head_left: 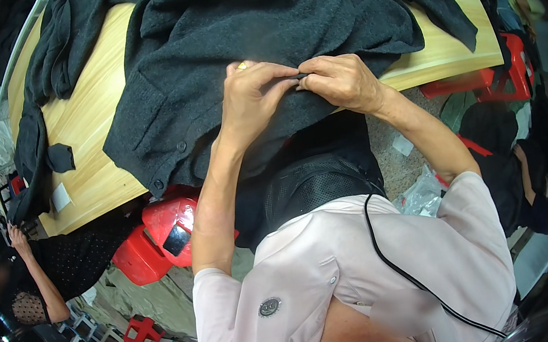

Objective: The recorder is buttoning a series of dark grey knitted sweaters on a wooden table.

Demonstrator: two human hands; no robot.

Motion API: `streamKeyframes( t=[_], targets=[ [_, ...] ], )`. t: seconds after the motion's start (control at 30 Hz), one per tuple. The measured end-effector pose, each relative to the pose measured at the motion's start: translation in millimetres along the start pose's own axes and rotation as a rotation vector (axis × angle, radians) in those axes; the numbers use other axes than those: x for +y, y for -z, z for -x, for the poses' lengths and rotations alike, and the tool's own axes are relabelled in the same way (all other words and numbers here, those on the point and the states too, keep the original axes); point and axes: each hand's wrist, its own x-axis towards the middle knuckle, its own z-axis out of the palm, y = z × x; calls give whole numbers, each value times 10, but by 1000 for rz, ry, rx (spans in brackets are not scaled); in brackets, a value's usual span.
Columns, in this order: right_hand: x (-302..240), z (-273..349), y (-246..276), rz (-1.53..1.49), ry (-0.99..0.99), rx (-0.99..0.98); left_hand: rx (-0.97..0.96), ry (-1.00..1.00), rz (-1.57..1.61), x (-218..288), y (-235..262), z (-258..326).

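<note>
A dark grey cardigan (215,28) of thick wool lies bunched over the table edge nearest me. Two dark round buttons, a higher button (181,146) and a lower button (158,184), show on its front at the left. My left hand (246,102) pinches the cardigan between thumb and forefinger, and a ring is on one finger. Fingertip to fingertip with it, my right hand (344,84) pinches the same bit of cloth. The fingers hide exactly what lies between them.
More dark garments (70,42) lie on the light wood table (82,140). A red stool (137,256) with a phone (176,240) stands at my left; another red stool (516,66) is at the right. A person in black dotted clothing (86,259) is at the left, another person at the far right.
</note>
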Motion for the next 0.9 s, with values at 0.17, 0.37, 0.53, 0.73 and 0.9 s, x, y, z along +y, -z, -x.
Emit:
streamKeyframes(
  t=[0.17, 0.37, 0.53, 0.73, 0.9],
  targets=[
    [-20, 15, -89, -15, -16, 88, -4, -45, 22, 3, 76, -10],
    [-129, 5, -177, -176, -258, 156, 129, -186, -51, -77, -40, 51],
    [-329, -110, -318, -172, -520, 300, 249, -272, -175, -23, -172, 46],
    [-352, -262, -321, 28, -552, 299, 131, -296, -336, 63, -56, 0],
    [-390, -237, 144, 262, -626, 135, -29, -163, -386, 221, 413, 517]
  ],
)
